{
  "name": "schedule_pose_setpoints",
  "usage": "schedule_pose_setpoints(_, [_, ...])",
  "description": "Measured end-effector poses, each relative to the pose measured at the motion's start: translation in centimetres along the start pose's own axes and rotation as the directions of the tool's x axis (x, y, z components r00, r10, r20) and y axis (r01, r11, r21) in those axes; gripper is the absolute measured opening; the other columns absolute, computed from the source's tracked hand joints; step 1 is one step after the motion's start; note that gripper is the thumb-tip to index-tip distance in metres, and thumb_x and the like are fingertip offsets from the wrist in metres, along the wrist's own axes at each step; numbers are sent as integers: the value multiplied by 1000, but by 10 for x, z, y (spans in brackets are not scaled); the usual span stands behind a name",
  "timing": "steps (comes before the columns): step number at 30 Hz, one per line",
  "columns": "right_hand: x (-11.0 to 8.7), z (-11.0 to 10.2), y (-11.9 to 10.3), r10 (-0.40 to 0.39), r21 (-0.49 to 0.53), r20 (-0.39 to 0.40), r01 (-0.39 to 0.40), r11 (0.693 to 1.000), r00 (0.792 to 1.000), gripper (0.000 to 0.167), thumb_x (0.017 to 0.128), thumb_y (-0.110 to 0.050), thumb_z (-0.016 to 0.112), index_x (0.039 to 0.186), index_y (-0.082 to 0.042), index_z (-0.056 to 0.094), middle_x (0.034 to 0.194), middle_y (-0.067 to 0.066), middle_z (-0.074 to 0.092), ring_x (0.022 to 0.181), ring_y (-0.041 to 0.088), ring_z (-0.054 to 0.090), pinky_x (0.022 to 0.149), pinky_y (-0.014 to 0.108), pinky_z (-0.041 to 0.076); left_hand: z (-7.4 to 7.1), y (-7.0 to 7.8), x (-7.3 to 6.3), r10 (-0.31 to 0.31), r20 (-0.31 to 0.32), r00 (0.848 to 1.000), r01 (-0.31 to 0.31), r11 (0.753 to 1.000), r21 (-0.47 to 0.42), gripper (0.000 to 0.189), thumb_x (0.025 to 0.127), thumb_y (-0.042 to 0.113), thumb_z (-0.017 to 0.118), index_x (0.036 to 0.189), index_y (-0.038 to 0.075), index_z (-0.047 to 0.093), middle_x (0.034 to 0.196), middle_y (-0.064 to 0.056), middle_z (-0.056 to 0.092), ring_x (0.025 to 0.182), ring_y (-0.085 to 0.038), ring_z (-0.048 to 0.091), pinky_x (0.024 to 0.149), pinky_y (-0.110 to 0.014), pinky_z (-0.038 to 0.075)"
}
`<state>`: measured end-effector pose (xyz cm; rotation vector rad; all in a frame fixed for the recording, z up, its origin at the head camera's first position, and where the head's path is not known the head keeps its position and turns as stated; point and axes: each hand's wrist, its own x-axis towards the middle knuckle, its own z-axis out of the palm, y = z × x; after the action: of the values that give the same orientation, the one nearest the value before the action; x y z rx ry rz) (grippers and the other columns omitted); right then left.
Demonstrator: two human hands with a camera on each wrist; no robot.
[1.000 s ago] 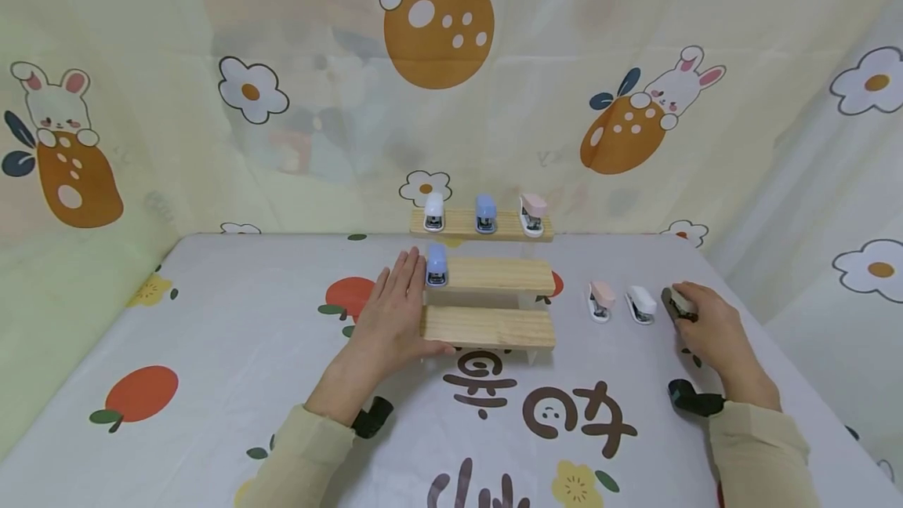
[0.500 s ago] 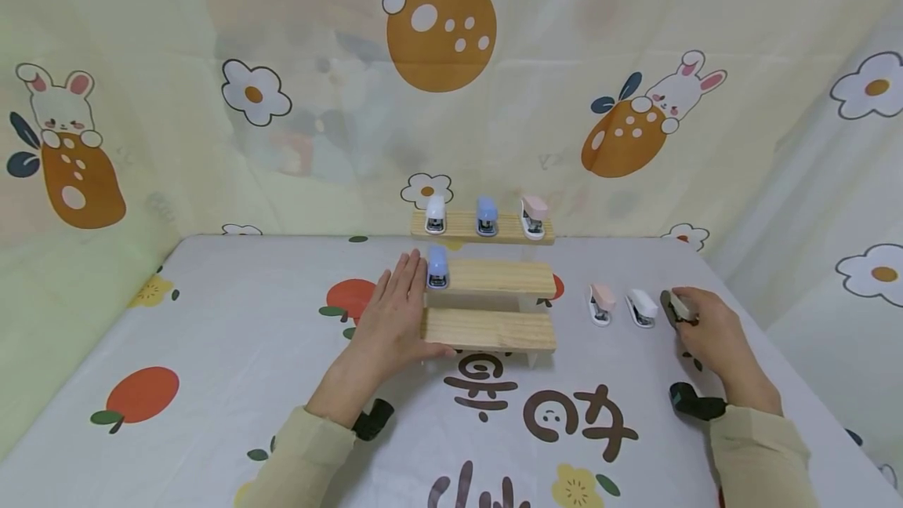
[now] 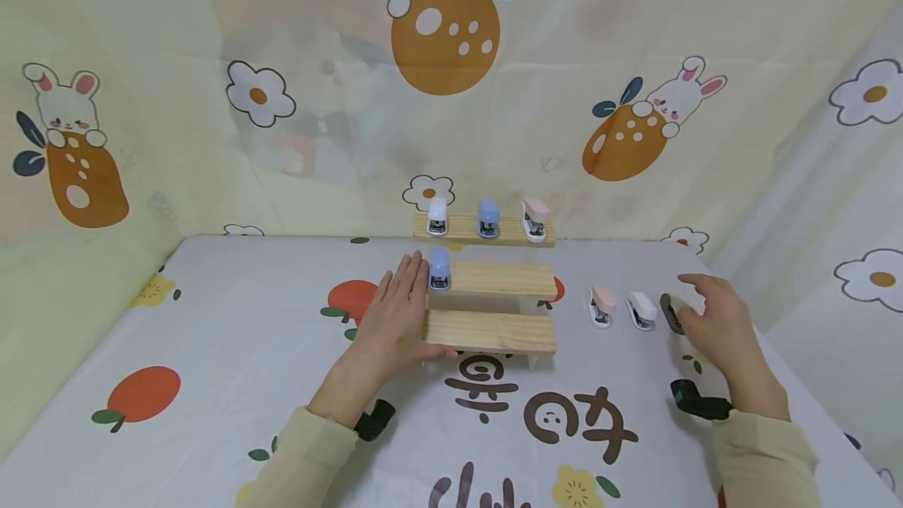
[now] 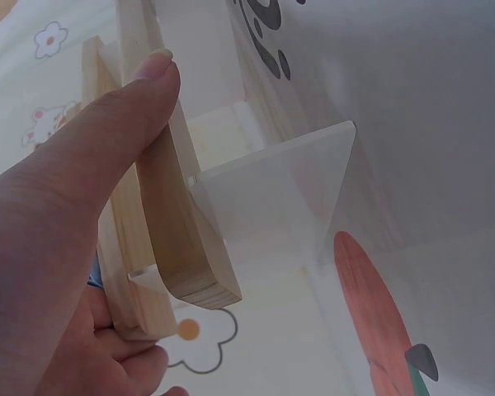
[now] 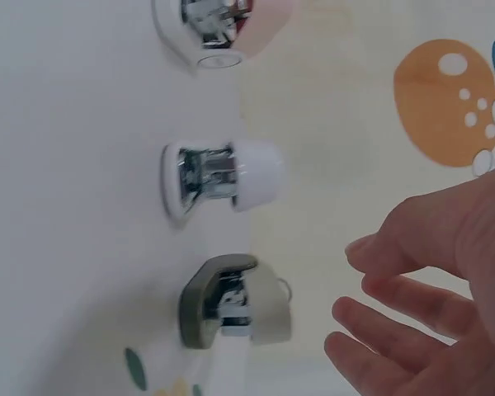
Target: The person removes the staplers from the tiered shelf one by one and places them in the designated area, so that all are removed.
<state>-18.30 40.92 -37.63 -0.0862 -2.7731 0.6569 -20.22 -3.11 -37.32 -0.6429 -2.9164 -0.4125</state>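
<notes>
My left hand [image 3: 391, 320] lies along the left end of a stepped wooden rack [image 3: 494, 329]. In the left wrist view the thumb rests on the front board [image 4: 169, 223], with the other fingers beside the board behind. Over on the right, my right hand [image 3: 723, 328] hovers beside an olive-grey mini stapler [image 3: 672, 313], thumb and index finger apart. The right wrist view shows a gap between those fingertips and the stapler's pale top [image 5: 268, 305]. A white stapler [image 3: 641, 309] and a pink stapler [image 3: 601, 306] stand left of it.
On the rack's top board are a white stapler [image 3: 437, 216], a blue stapler [image 3: 488, 218] and a pink stapler [image 3: 535, 219]. Another blue stapler [image 3: 439, 268] sits at the left end of the middle board. A printed cloth [image 3: 233, 382] covers the table.
My right hand has let go of the olive-grey stapler and drawn back to the right, its fingers spread. The left hand stays at the rack. The head view has shifted slightly.
</notes>
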Motion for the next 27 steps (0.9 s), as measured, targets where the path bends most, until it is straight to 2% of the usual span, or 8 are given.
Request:
schedule_pose_setpoints(6, [-1, -4, -14, -13, -16, -51, 12, 1000, 999, 42, 91, -1, 53, 132, 7, 52, 138, 38, 41, 112, 55, 47, 84, 68, 46, 1, 0, 0, 5, -1, 1000, -5, 1000, 5, 135, 63, 63, 85, 158, 0, 13, 167, -14, 10, 156, -28, 9, 127, -45, 13])
schedule_pose_setpoints(15, [-2, -9, -43, -163, -13, -170, 164, 986, 972, 39, 87, 6, 56, 125, 8, 58, 133, 36, 49, 102, 52, 54, 80, 64, 45, 0, 0, -1, 12, -14, 1000, -12, 1000, 6, 135, 62, 63, 86, 157, -1, 14, 167, -15, 12, 156, -29, 10, 126, -45, 15])
schedule_pose_setpoints(27, [-6, -7, -79, -206, 1, -146, 209, 978, 968, 40, 89, 5, 59, 129, 6, 57, 136, 31, 50, 110, 50, 54, 86, 66, 50, 0, 0, 0, 9, -11, 1000, -9, 1000, 4, 135, 62, 63, 86, 158, 0, 14, 167, -14, 12, 156, -29, 10, 126, -45, 15])
